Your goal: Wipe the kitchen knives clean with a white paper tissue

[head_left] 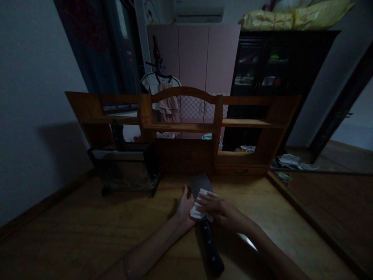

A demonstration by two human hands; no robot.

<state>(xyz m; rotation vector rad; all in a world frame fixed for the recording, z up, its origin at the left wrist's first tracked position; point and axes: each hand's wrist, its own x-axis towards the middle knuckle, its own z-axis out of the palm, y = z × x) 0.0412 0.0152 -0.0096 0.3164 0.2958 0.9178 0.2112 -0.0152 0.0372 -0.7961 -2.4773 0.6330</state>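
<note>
A cleaver [201,184] with a broad grey blade lies at the middle of the table, blade pointing away and its black riveted handle [210,247] toward me. My left hand [185,210] holds the blade from the left side, thumb up; its other fingers are hidden beneath the blade. On top of the blade, my right hand [217,207] presses a folded white cloth or tissue [198,210], with its fingers bent over it. To the left stands a dark knife holder [125,167] with a black handle [118,134] sticking up from it.
A wooden shelf unit [183,126] stands along the table's far edge [247,186]. Behind it are pink wardrobes [192,58], hanging clothes [166,93] and a dark cabinet [262,62]. A wall [35,116] borders the left side, and a raised wooden ledge [305,217] runs on the right.
</note>
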